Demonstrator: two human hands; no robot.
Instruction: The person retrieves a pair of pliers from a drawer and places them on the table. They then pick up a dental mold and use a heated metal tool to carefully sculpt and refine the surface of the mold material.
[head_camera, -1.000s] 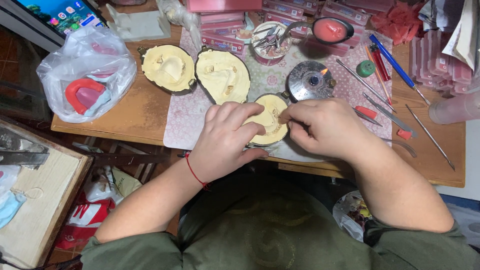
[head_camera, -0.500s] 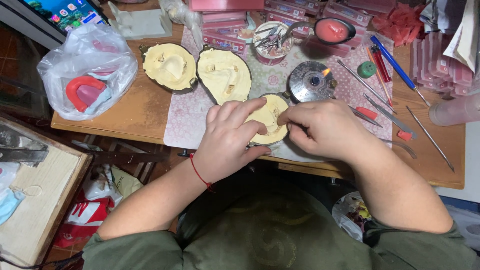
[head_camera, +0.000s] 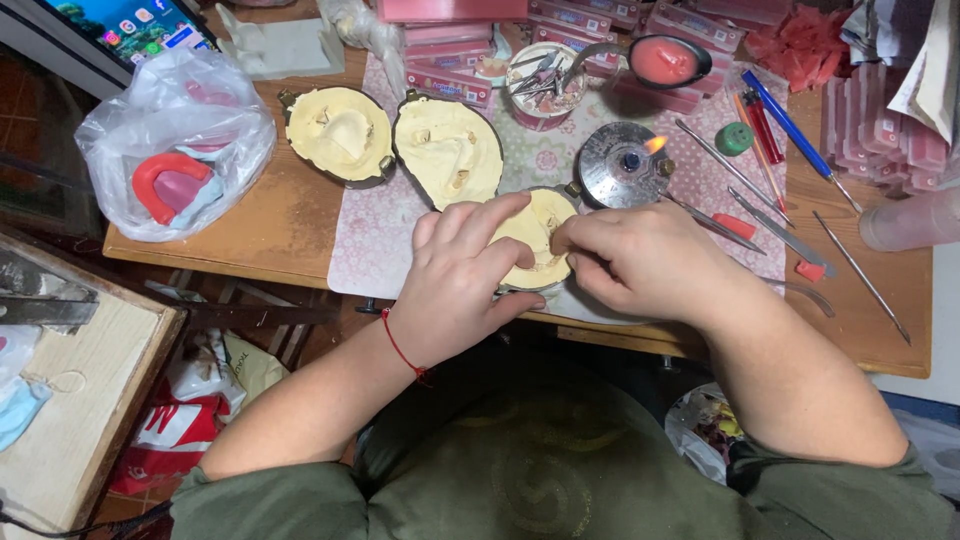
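Note:
My left hand (head_camera: 458, 280) cups a round metal flask half filled with pale yellow plaster (head_camera: 535, 225) near the front edge of the wooden table (head_camera: 290, 215). Its fingers lie over the left side of the plaster. My right hand (head_camera: 635, 262) rests on the right side of the same flask half, fingertips pinched together on the plaster surface. Whether something small sits between those fingertips is hidden. A red string circles my left wrist.
Two more plaster-filled flask halves (head_camera: 340, 135) (head_camera: 448, 150) lie behind. A lit metal burner (head_camera: 622, 165) stands just beyond my right hand. Slim metal tools (head_camera: 740, 210), pens, a red wax bowl (head_camera: 665, 60), pink boxes and a plastic bag (head_camera: 175, 150) surround the patterned mat.
Both hands stay on the flask half; the fingers shift slightly. The burner flame flickers.

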